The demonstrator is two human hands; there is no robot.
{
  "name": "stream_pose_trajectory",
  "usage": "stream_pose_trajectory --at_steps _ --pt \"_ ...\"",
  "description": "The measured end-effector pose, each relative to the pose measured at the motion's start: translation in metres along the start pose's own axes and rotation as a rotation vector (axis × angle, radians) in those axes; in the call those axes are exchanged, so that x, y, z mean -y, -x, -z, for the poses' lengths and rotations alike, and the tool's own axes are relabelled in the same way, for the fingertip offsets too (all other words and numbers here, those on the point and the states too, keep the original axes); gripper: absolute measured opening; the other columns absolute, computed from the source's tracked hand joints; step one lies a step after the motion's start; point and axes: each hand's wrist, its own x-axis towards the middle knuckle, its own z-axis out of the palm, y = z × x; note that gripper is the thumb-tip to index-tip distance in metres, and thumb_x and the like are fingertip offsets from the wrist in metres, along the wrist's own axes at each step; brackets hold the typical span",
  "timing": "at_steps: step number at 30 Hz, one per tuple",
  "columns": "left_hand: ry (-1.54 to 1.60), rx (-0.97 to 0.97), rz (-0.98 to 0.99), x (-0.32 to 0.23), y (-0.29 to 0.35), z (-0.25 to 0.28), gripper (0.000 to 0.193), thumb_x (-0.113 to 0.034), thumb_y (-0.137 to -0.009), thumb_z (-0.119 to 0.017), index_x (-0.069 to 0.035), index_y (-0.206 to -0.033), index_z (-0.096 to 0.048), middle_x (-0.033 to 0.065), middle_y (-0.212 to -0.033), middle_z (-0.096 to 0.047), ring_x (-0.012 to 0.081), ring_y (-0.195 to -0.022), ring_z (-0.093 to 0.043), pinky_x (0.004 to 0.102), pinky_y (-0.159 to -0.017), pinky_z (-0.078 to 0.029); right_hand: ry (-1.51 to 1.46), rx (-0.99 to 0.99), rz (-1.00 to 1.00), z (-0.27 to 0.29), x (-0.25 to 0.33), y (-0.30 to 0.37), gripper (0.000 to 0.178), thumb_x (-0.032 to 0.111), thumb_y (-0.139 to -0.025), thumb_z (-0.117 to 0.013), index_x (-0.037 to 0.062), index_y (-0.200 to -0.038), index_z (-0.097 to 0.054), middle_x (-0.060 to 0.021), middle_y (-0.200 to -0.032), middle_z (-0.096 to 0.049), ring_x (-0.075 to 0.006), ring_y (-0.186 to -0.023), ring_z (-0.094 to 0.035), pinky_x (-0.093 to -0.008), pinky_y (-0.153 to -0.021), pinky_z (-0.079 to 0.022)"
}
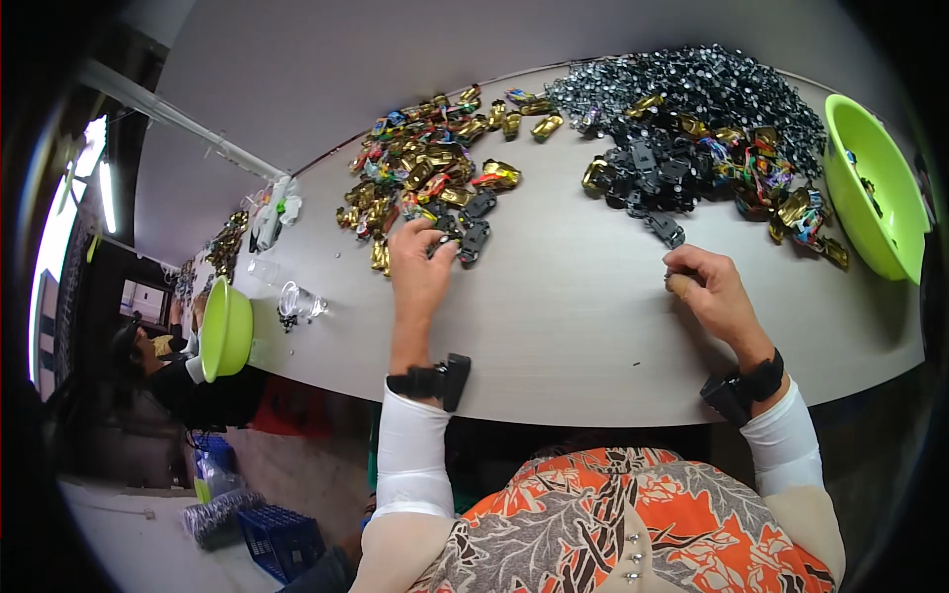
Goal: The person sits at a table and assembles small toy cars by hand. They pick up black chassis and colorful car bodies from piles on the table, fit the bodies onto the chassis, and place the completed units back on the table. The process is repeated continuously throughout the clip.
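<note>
a green bowl sits at the table's far left. the left hand rests at the edge of the gold pile, fingers curled over a black part. the right hand pinches a small part near the black pile. a second green bowl stands far right.

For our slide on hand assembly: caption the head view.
Left hand touches black parts by gold pieces; right hand pinches something small.

Grey table bearing gold pieces, black parts, green bowls.
</note>
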Motion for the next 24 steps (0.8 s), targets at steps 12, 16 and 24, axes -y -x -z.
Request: stream_pose_trajectory --at_steps 12,16,24 --pt "-0.13 0.242 0.276 0.006 0.024 -0.012 0.077 -0.046 -0.066 -0.072 -0.011 -0.128 -0.042 0.0185 -0.132 -0.037 0.0351 -0.124 -0.032 0.0622 -0.089 -0.031 0.244 -0.055 0.179 0.002 -0.007 -0.002 0.013 -0.002 -0.074 -0.054 -0.0024 -0.087 -0.058 -0.01 -0.066 -0.058 -0.017 -0.057 -0.053 -0.0278 -0.055 -0.042" --pt "-0.301 0.329 0.296 -0.009 0.019 -0.014 0.084 -0.051 -0.065 -0.071 -0.014 -0.133 -0.038 0.0195 -0.14 -0.026 0.0381 -0.13 -0.023 0.072 -0.088 -0.023 0.258 -0.048 0.191 0.0 -0.006 -0.003 0.013 -0.003 -0.074 -0.055 -0.0027 -0.087 -0.058 -0.0101 -0.067 -0.058 -0.0176 -0.058 -0.054 -0.028 -0.056 -0.043" --pt "-0.297 0.379 0.242 -0.01 0.031 -0.009 0.069 -0.05 -0.068 -0.069 -0.019 -0.126 -0.048 0.0197 -0.14 -0.026 0.0346 -0.13 -0.025 0.0707 -0.09 -0.02 0.308 -0.019 0.124 0.002 -0.013 -0.005 0.013 -0.003 -0.074 -0.056 -0.0025 -0.087 -0.058 -0.0068 -0.065 -0.055 -0.0129 -0.058 -0.049 -0.0255 -0.056 -0.04"
